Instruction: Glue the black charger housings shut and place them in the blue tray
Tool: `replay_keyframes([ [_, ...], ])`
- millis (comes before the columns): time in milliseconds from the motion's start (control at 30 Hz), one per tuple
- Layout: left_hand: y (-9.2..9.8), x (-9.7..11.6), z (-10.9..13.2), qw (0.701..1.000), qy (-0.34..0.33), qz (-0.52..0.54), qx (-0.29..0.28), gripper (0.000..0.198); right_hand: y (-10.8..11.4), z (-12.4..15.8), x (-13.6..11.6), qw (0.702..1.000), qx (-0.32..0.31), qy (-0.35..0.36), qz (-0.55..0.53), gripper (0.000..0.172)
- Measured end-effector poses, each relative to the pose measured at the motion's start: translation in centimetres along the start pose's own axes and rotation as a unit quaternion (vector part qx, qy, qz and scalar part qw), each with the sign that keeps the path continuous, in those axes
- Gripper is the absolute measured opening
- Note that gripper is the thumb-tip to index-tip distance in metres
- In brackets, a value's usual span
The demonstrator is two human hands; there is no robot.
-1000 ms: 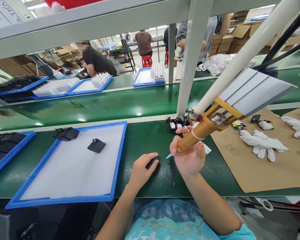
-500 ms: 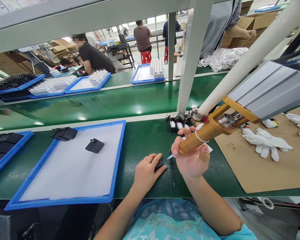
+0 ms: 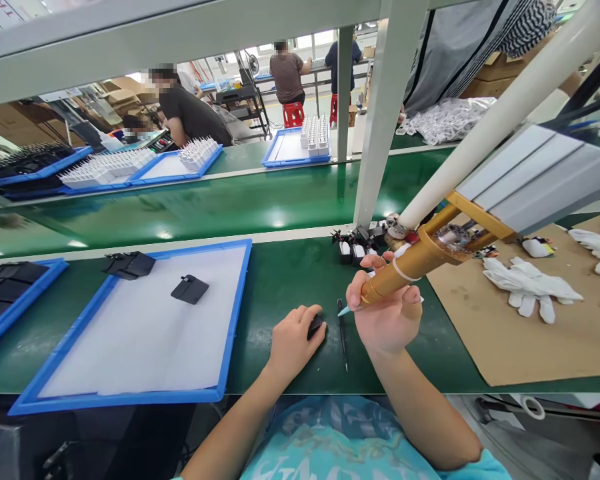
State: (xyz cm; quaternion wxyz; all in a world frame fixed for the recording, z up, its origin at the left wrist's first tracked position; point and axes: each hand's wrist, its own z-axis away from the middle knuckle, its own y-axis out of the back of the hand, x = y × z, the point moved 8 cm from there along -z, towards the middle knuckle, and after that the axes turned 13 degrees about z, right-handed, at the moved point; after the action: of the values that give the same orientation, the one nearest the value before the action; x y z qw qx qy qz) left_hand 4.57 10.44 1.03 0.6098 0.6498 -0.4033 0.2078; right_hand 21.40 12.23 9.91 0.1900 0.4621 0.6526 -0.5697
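Tray [image 3: 234,320]: lay on the bench [image 3: 275,280], left of the left hand [image 3: 293,340].
Case piece [image 3: 190,289]: sat on the tray, toward its back.
Small part [image 3: 315,325]: was in the left hand.
Tweezers [image 3: 343,343]: lay between the left hand and the right hand [image 3: 387,323].
Tool [image 3: 433,247]: was in the right hand, running back rightward.
Cardboard sheet [image 3: 520,353]: lay to the right, under a glove [image 3: 530,283].
Far tray [image 3: 295,163]: stood beyond the bench.

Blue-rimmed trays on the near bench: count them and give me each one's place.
2: one tray left of the left hand, and a second tray cut off at the picture's left edge; more could lie out of view.
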Motion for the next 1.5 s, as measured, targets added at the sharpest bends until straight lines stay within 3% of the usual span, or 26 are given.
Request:
replay_keyframes([
  [67,0.4,-1.9,0.0,0.972,0.110,0.208,0.023,0.028,0.2,0.0,0.0,1.000,0.007,0.004,0.010,0.034],
  [100,0.1,-2.7,0.2,0.929,0.167,0.328,0.032,0.033,0.3,0.0,0.0,1.000,0.010,0.006,0.017,0.035],
  [167,-0.9,-3.4,0.6,0.802,0.256,0.538,0.040,0.040,0.5,-0.1,0.0,1.000,0.012,0.009,0.028,0.036],
  [233,-1.8,-3.1,0.9,0.685,0.303,0.661,0.044,0.042,0.5,-0.1,0.0,0.999,0.011,0.010,0.029,0.035],
  [267,-2.1,-2.8,0.9,0.646,0.315,0.694,0.045,0.040,0.5,-0.1,0.0,0.999,0.010,0.012,0.028,0.033],
  [333,-2.4,-2.2,0.9,0.603,0.326,0.727,0.044,0.034,0.5,-0.1,-0.1,1.000,0.011,0.015,0.025,0.032],
  [433,-2.5,-1.8,0.9,0.593,0.331,0.732,0.059,0.030,0.6,-0.2,-0.1,0.999,0.015,0.015,0.030,0.032],
  [567,-2.1,-1.9,0.9,0.618,0.314,0.714,0.098,0.031,0.6,-0.2,-0.2,0.999,0.015,0.014,0.030,0.033],
  [900,-1.6,-2.0,0.4,0.645,0.267,0.707,0.110,0.040,1.0,-0.2,0.0,0.999,0.028,0.003,0.025,0.034],
  [1100,-0.6,-1.9,0.9,0.715,0.233,0.653,0.096,0.067,0.9,-0.1,-0.2,0.999,0.021,0.008,0.026,0.036],
  [1200,-0.1,-2.5,1.3,0.721,0.233,0.646,0.093,0.065,0.8,-0.2,-0.1,0.999,0.021,0.008,0.030,0.036],
  [1300,0.3,-2.3,1.4,0.673,0.198,0.710,0.062,0.052,0.8,-0.3,0.0,0.999,0.024,0.005,0.037,0.037],
  [1433,1.1,-1.0,1.3,0.516,0.128,0.847,0.030,0.038,0.9,-0.2,-0.1,0.999,0.028,0.003,0.038,0.038],
  [1500,1.3,-0.8,1.3,0.467,0.129,0.874,0.040,0.040,0.9,-0.1,-0.1,0.999,0.027,0.004,0.031,0.037],
])
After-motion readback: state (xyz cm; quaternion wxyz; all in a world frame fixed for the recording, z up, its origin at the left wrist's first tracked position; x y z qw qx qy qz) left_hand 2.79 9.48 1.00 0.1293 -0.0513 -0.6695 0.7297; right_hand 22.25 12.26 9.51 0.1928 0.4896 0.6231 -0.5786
